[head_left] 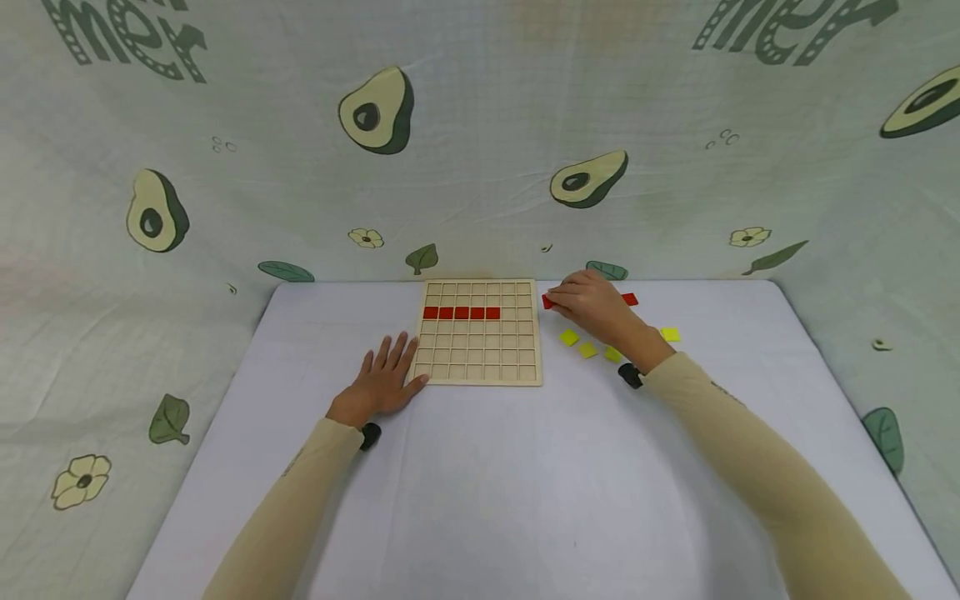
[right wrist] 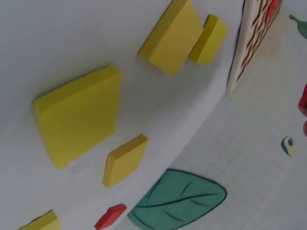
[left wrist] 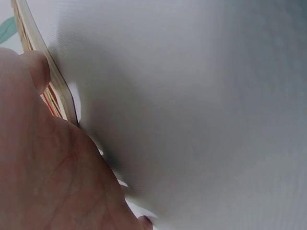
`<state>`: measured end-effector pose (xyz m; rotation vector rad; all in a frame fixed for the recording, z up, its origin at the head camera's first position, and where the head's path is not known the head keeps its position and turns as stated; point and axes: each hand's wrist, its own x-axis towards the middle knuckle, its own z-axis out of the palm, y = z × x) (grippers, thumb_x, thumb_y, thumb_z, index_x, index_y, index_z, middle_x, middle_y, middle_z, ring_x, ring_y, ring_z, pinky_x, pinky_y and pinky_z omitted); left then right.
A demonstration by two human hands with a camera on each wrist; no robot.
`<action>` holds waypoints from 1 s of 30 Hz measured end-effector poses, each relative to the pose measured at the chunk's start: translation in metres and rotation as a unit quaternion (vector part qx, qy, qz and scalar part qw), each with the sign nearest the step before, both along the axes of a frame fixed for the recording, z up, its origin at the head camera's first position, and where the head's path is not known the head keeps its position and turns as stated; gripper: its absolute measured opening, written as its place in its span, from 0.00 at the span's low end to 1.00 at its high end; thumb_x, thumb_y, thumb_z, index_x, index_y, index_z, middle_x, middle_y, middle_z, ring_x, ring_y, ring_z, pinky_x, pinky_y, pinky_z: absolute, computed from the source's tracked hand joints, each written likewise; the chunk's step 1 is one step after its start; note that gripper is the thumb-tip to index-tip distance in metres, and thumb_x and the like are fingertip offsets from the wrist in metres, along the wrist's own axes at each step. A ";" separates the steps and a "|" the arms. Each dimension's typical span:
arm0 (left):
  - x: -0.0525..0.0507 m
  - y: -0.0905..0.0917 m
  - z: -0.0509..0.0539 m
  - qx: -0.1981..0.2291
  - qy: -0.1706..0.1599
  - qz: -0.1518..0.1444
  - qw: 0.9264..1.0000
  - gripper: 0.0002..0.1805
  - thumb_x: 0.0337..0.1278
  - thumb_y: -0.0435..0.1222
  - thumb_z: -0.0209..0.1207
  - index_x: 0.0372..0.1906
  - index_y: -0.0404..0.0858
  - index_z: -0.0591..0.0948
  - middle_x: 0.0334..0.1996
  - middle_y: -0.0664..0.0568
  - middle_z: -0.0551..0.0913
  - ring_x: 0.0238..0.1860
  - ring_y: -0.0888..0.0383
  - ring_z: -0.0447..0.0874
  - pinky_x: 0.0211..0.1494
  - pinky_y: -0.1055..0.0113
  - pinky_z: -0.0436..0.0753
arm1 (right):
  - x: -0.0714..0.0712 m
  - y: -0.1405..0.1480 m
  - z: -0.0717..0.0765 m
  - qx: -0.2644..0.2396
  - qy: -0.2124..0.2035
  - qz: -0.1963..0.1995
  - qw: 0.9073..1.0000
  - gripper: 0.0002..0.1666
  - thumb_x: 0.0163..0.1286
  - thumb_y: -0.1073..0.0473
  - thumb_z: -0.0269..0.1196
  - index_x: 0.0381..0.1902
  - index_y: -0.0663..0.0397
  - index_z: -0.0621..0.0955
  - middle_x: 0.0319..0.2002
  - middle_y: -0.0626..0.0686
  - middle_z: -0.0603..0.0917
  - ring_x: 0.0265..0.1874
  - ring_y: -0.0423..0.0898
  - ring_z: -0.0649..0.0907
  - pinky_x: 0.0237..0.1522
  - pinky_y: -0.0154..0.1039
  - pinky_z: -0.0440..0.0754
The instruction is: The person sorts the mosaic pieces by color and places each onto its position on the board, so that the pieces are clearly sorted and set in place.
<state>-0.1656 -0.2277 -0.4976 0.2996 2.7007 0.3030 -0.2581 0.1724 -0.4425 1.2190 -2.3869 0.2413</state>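
A wooden grid board [head_left: 517,367] lies flat on the white table, with a row of several red square tiles [head_left: 461,313] in its cells. My left hand [head_left: 384,383] rests with spread fingers at the board's left edge, thumb at the near left corner. To the right of the board, my right hand [head_left: 592,304] pinches a red tile [head_left: 547,302] above the table. That red tile [right wrist: 304,98] and the fingertips show only partly in the right wrist view. Several yellow tiles [head_left: 588,350] lie below the right hand.
Another red tile [head_left: 630,298] lies beyond the right hand, near the table's back edge. A further yellow tile [head_left: 670,334] sits right of the right wrist. A printed cloth [head_left: 480,167] hangs behind the table [head_left: 525,483].
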 end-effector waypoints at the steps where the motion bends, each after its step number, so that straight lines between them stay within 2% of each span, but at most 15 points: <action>1: 0.000 0.000 0.000 -0.001 0.000 0.000 1.000 0.46 0.83 0.57 0.42 0.87 0.38 0.38 0.87 0.39 0.32 0.85 0.35 0.25 0.83 0.34 0.35 | 0.000 -0.003 -0.001 0.001 -0.001 0.000 1.000 0.18 0.62 0.65 0.78 0.50 0.63 0.91 0.43 0.55 0.93 0.46 0.54 0.88 0.57 0.50 0.83; 12: -0.001 -0.001 -0.003 -0.002 0.001 -0.001 1.000 0.46 0.83 0.57 0.42 0.87 0.38 0.38 0.87 0.39 0.32 0.85 0.35 0.26 0.83 0.34 0.36 | -0.006 -0.034 -0.006 -0.003 -0.007 0.012 1.000 0.16 0.64 0.65 0.77 0.50 0.63 0.91 0.43 0.54 0.93 0.45 0.53 0.88 0.57 0.49 0.83; 17: 0.001 0.001 0.002 -0.002 -0.005 0.002 1.000 0.46 0.83 0.58 0.42 0.87 0.39 0.38 0.87 0.39 0.31 0.85 0.36 0.25 0.83 0.34 0.35 | -0.010 -0.046 -0.011 0.000 -0.018 0.015 1.000 0.14 0.67 0.63 0.75 0.49 0.62 0.91 0.43 0.53 0.93 0.47 0.53 0.88 0.58 0.49 0.82; 25: 0.002 0.003 0.005 -0.006 -0.006 0.002 1.000 0.46 0.83 0.58 0.42 0.87 0.39 0.38 0.87 0.39 0.32 0.85 0.36 0.25 0.83 0.35 0.34 | -0.010 -0.061 -0.015 0.027 -0.067 -0.013 0.997 0.14 0.68 0.62 0.75 0.50 0.62 0.91 0.43 0.53 0.93 0.48 0.52 0.87 0.62 0.48 0.80; 30: 0.004 0.005 0.013 -0.004 -0.014 0.002 1.000 0.45 0.83 0.57 0.42 0.87 0.38 0.39 0.87 0.38 0.33 0.85 0.35 0.26 0.83 0.35 0.34 | -0.013 -0.067 -0.018 0.049 -0.083 -0.030 0.995 0.14 0.69 0.60 0.74 0.50 0.62 0.91 0.43 0.53 0.93 0.48 0.52 0.87 0.64 0.48 0.79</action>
